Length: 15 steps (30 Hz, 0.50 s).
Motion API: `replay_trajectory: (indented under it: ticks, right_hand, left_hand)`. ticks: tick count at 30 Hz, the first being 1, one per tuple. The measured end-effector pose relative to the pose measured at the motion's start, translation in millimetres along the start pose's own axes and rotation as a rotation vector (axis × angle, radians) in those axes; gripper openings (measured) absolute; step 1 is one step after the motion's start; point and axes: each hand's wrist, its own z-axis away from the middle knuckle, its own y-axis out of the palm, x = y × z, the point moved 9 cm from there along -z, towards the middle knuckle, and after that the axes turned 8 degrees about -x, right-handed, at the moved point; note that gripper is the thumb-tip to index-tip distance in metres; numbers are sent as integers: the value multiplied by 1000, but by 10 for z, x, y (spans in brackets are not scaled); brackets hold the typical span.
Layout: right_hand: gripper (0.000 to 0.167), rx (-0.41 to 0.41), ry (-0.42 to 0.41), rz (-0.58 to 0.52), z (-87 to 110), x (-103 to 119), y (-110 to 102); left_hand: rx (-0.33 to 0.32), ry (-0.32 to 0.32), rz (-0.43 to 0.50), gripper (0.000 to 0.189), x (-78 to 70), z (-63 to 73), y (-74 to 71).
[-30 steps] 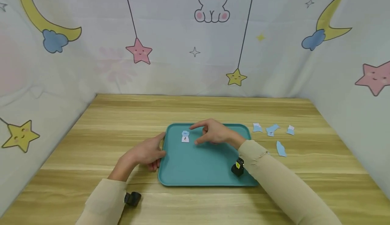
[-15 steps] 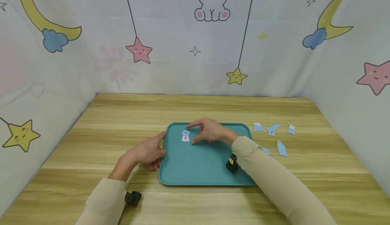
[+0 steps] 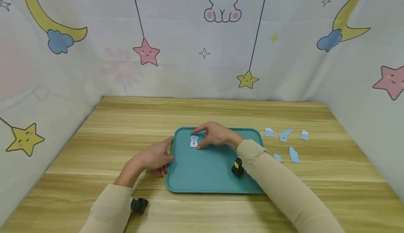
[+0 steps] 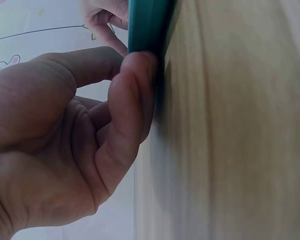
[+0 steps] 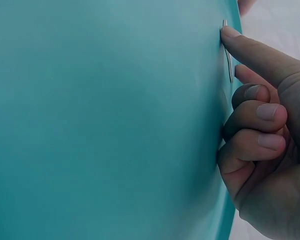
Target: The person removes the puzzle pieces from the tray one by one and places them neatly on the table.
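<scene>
In the head view a teal tray (image 3: 208, 173) lies on the table. Near its upper left corner are two small paper puzzle pieces, a light blue one (image 3: 194, 137) directly above a white one (image 3: 194, 144) with a small dark print. My right hand (image 3: 216, 134) spans them, index fingertip at the top edge and thumb at the bottom right. The right wrist view shows its thumb (image 5: 260, 55) against a thin piece edge, other fingers folded over the tray. My left hand (image 3: 153, 157) holds the tray's left rim; the left wrist view shows fingers (image 4: 125, 110) against the rim.
Several loose blue and white pieces lie on the wooden table (image 3: 126, 120) right of the tray, among them a long blue one (image 3: 294, 154) and a forked one (image 3: 285, 135). One piece (image 3: 278, 158) sits near the right sleeve. A printed cloth (image 3: 176, 75) stands behind.
My right hand has moved left and onto the two pieces. The light blue piece now sits closer against the white one. My left hand has stayed at the tray's rim.
</scene>
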Motion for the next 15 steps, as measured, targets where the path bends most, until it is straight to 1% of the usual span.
replay_trajectory:
  ticks: [7,15]
  right_hand:
    - [53,3,-9,-5,15,0,3]
    - [52,10,-27,-28,48,16,-7]
  left_hand:
    - [-3,-3,-5,81,-5,-1,3]
    - [-5,5,-4,81,-21,8,-6]
